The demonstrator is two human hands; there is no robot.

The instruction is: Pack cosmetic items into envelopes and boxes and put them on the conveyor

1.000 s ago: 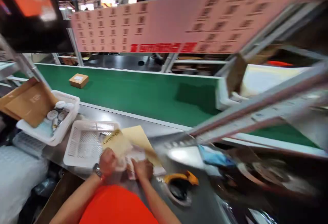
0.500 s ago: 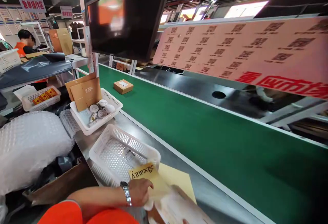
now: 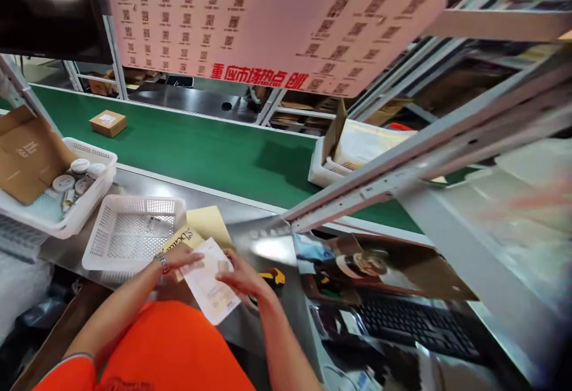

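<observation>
A flat white packet (image 3: 209,292) is held low in front of me, over the metal bench. My left hand (image 3: 181,258), with a watch at the wrist, has its thumb pressed on the packet's upper left edge. A yellow card lettered "beauty" (image 3: 184,238) lies against this hand; whether it is gripped too, I cannot tell. My right hand (image 3: 241,275) pinches the packet's right side. Behind the packet, a plain yellow sheet or envelope (image 3: 212,219) lies on the bench. Just left stands a white perforated basket (image 3: 96,242) with a small labelled clear packet (image 3: 158,225) inside.
Another white basket (image 3: 109,170) holds round tins and brown card at left. A green conveyor (image 3: 214,149) runs behind, carrying a small brown box (image 3: 108,123) and a filled white basket (image 3: 316,167). At right are a slanted metal post (image 3: 348,197), a yellow-handled tool (image 3: 277,276) and a keyboard (image 3: 415,325).
My view has swung to the right. The white packet, blurred before, now lies flat between both hands. My right hand, barely visible earlier, has come fully into view.
</observation>
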